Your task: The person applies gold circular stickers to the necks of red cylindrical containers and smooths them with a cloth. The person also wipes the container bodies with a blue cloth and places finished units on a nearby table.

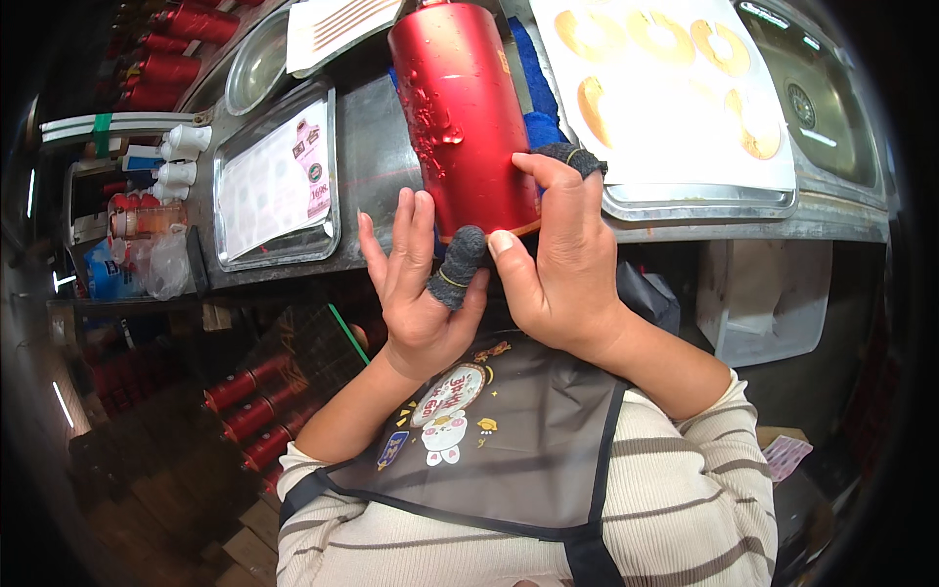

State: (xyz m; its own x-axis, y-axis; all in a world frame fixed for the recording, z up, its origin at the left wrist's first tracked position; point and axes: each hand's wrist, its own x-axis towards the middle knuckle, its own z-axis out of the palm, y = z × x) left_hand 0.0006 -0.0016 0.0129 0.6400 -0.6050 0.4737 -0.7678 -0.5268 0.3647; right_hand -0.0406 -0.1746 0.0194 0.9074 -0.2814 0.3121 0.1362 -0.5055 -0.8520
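While a glossy red cylinder (469, 108), flecked with droplet-like bumps, lies on the counter (368, 132), the right hand (567, 269) touches its near end, thumb and forefinger parted; the left hand (416, 293) spreads beside that end.

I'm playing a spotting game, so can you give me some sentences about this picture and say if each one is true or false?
1. The big cylinder near the hands is shiny red. True.

2. Both hands wear full gloves. False: the left hand and the right hand are mostly bare, with dark finger covers.

3. A metal tray with a printed sheet on it is to the left of the cylinder. True.

4. The whitish bin is under the left side of the worktop. False: the whitish bin is on the right.

5. The dark apron has a white cartoon animal on it. True.
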